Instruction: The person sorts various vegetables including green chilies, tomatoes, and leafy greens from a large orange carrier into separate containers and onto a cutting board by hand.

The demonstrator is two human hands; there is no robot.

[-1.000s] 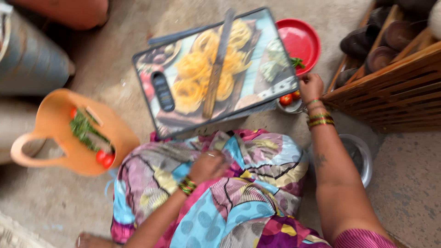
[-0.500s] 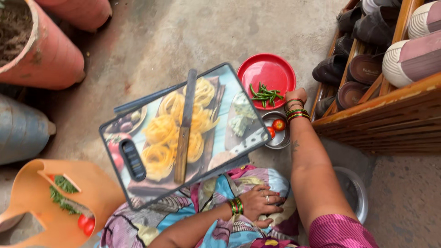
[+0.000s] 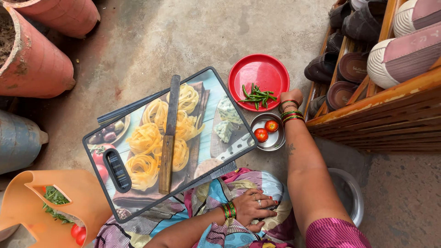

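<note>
While the person sits on the bare concrete floor (image 3: 193, 36), the right arm stretches forward, elbow bent slightly, so that the right hand (image 3: 291, 98) rests at the near edge of the round red plastic plate (image 3: 257, 73) beside the thin green chillies (image 3: 256, 96) lying on it; its fingers curl away from the camera, so whether they pinch anything cannot be told. Just below the bangled wrist sits a small round steel bowl (image 3: 275, 140) with two red tomatoes (image 3: 266, 130). The left hand (image 3: 254, 209) lies flat and open, palm down, on the patterned cloth over the lap, holding nothing. A wooden-handled knife (image 3: 168, 135) lies on the rectangular picture-printed cutting board (image 3: 216, 138), untouched.
</note>
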